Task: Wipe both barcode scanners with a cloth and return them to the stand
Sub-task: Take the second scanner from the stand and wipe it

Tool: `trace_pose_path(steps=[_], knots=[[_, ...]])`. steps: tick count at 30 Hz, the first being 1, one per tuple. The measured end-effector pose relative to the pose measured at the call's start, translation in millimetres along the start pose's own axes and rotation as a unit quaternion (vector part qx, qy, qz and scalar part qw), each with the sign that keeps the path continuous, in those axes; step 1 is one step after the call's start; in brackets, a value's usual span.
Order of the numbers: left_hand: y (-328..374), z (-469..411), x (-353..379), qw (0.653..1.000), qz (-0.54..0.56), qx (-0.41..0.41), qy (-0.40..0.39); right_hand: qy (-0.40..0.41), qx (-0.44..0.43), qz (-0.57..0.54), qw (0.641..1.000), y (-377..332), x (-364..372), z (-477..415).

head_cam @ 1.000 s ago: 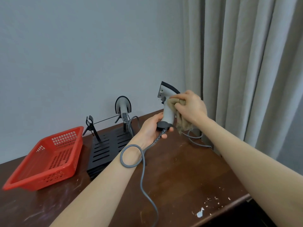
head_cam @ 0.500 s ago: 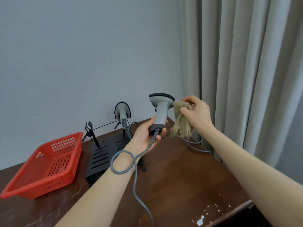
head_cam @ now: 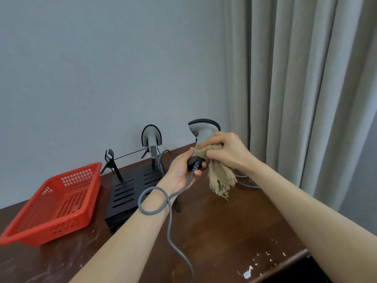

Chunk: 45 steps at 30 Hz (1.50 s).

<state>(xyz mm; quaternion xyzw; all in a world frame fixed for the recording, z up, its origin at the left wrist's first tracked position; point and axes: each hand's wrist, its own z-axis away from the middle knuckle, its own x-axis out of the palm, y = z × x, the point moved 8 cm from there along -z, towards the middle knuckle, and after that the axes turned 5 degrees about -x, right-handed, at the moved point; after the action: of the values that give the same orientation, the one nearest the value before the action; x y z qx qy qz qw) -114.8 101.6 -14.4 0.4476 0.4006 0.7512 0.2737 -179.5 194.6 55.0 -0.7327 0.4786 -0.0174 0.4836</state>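
My left hand (head_cam: pixel 181 170) grips the black base of a grey barcode scanner (head_cam: pixel 203 129), holding it upright above the table. My right hand (head_cam: pixel 226 150) holds a frayed tan cloth (head_cam: pixel 221 178) wrapped around the scanner's handle. The scanner's grey cable (head_cam: pixel 169 217) loops over my left wrist and trails down off the front. A second grey scanner (head_cam: pixel 151 137) sits in the black slotted stand (head_cam: pixel 130 190) at the back by the wall.
A red plastic basket (head_cam: pixel 51 207) lies left of the stand on the dark wooden table (head_cam: pixel 224 231). Grey curtains (head_cam: pixel 306 88) hang on the right. More cable (head_cam: pixel 246 184) lies behind the cloth. White flakes dot the table's front right edge.
My right hand brought the cloth from beside the scanner onto its handle. The scanner stays upright in my left hand, after being turned from a tilted pose one second ago.
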Motion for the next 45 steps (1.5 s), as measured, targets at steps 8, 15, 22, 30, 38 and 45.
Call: trace_pose_path(steps=[8,15,22,30,38,45], knots=[[1,-1,2,1.0,-0.012,0.01,0.004,0.074,0.049,0.061,0.994,14,-19,-11],[-3,-3,2,0.999,-0.042,0.026,0.01,0.041,0.071,0.135,0.987,14,-21,-10],[7,-6,7,0.991,-0.101,0.087,0.016,-0.125,0.074,0.024,0.989,1,-1,6],[13,5,10,0.984,-0.142,0.106,-0.014,0.169,0.053,0.12,0.977,9,-53,-10],[14,10,-1,0.978,-0.166,0.13,-0.003,-0.037,0.031,0.011,0.999,0,1,6],[16,12,-1,0.981,-0.152,0.123,-0.004,0.032,0.027,0.097,0.994,8,-9,-5]])
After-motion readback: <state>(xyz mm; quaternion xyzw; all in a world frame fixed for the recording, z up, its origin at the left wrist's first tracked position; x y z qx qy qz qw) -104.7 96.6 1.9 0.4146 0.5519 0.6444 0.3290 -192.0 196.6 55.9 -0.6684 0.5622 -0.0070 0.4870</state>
